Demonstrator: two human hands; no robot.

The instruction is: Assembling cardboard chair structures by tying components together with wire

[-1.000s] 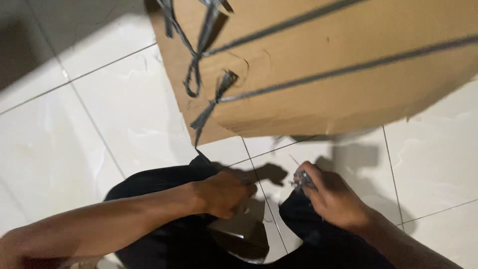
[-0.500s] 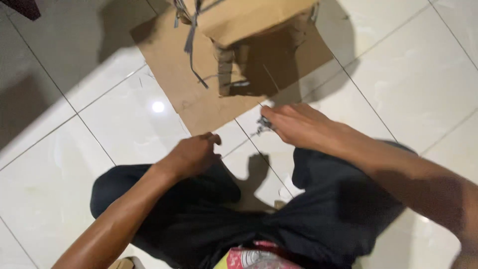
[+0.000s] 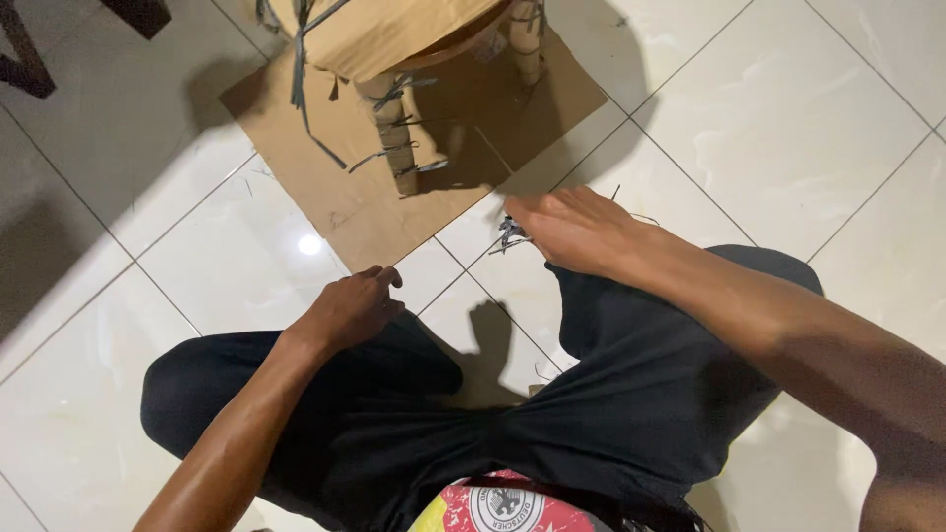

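I sit on a white tiled floor point(image 3: 788, 128) in dark trousers. My left hand point(image 3: 347, 308) rests on my left thigh with fingers curled and nothing in it. My right hand point(image 3: 572, 229) lies flat, palm down, on the floor over a small bundle of thin dark strips point(image 3: 510, 234) that pokes out by the thumb; whether it grips them I cannot tell. In front stands a cardboard model point(image 3: 394, 39) with rolled cardboard legs point(image 3: 399, 138) bound in dark tape, on a flat cardboard sheet point(image 3: 325, 167).
Dark tape strips point(image 3: 301, 69) hang from the model's top. A dark piece of furniture point(image 3: 30, 59) shows at the far left corner. My knees point(image 3: 759, 276) spread to both sides.
The view has pulled back and tilted, so the model now shows whole. My right hand moved from my lap out to the floor by the sheet. My left hand shifted left onto my thigh.
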